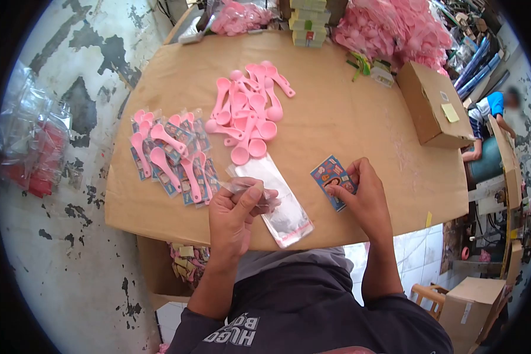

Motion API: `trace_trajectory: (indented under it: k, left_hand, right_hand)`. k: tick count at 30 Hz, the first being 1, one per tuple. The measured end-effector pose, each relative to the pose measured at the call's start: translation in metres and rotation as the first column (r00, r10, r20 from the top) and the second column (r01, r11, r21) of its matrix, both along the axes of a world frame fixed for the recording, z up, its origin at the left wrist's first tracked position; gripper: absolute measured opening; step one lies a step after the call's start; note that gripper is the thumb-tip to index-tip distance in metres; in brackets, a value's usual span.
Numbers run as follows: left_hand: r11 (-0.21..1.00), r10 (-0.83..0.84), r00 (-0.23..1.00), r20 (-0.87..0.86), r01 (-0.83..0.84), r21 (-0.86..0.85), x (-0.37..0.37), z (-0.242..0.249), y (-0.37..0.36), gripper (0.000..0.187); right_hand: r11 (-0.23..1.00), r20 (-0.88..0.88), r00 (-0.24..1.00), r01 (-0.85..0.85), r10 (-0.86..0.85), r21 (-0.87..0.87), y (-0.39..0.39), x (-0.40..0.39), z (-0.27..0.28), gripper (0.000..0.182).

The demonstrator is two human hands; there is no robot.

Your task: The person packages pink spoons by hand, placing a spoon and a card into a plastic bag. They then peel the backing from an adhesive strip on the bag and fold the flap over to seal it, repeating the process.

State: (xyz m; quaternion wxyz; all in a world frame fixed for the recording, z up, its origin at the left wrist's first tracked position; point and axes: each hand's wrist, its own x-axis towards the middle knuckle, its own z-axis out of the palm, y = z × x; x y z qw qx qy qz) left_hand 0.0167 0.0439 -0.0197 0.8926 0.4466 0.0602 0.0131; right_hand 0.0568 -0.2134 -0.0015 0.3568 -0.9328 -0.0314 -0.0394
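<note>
My left hand (236, 213) is closed on a clear plastic bag (240, 184), just over the left side of a stack of clear bags (282, 206). To the right, my right hand (369, 197) grips blue printed cards (331, 180) between thumb and fingers, near the table's front edge. Loose pink spoons (251, 118) lie in a pile beyond the bag stack. Left of my left hand, several pink spoons with blue cards in clear bags (171, 154) lie overlapping.
The brown-covered table (336, 94) bears a cardboard box (433, 106) at right, stacked yellowish packs (308, 23) at the back and a heap of bagged pink items (395, 32). Green strips (360, 64) lie near the heap. A person (491, 118) sits at far right.
</note>
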Motion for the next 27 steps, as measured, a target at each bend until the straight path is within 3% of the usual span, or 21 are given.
trace_trajectory:
  k: [2, 5, 9, 11, 12, 20, 27]
  left_hand:
    - [1.000, 0.005, 1.000, 0.018, -0.005, 0.003, 0.001, 0.001, 0.001, 0.018]
    - [1.000, 0.000, 0.999, 0.033, 0.000, 0.006, -0.001, -0.002, 0.001, 0.018]
    - [0.999, -0.035, 0.999, 0.022, 0.036, -0.009, -0.002, 0.001, 0.001, 0.019]
    - [1.000, -0.030, 0.999, 0.027, 0.031, -0.007, -0.003, -0.001, 0.000, 0.020]
    - [1.000, -0.029, 0.999, 0.023, 0.029, -0.006, -0.002, 0.000, 0.000, 0.020]
    - [1.000, -0.015, 0.999, 0.050, 0.015, -0.006, -0.003, 0.002, 0.000, 0.021]
    - [1.000, -0.011, 0.998, 0.054, 0.011, 0.001, -0.004, 0.003, 0.000, 0.022]
  right_hand:
    - [0.980, -0.087, 0.995, 0.068, -0.052, 0.189, 0.000, 0.004, -0.002, 0.038]
    - [0.976, -0.028, 0.997, 0.072, -0.068, 0.206, -0.001, 0.009, -0.010, 0.031]
    - [0.983, 0.074, 0.995, 0.047, -0.061, 0.176, -0.003, 0.011, -0.017, 0.023]
    - [0.998, 0.252, 0.966, 0.045, -0.052, 0.035, -0.003, 0.010, -0.017, 0.017]
    - [0.998, 0.262, 0.964, 0.042, -0.050, 0.037, -0.002, 0.010, -0.016, 0.017]
    - [0.934, 0.287, 0.947, 0.036, -0.145, 0.355, 0.004, 0.007, -0.002, 0.019]
    - [0.894, 0.258, 0.959, -0.014, -0.114, 0.448, 0.007, 0.003, -0.003, 0.015]
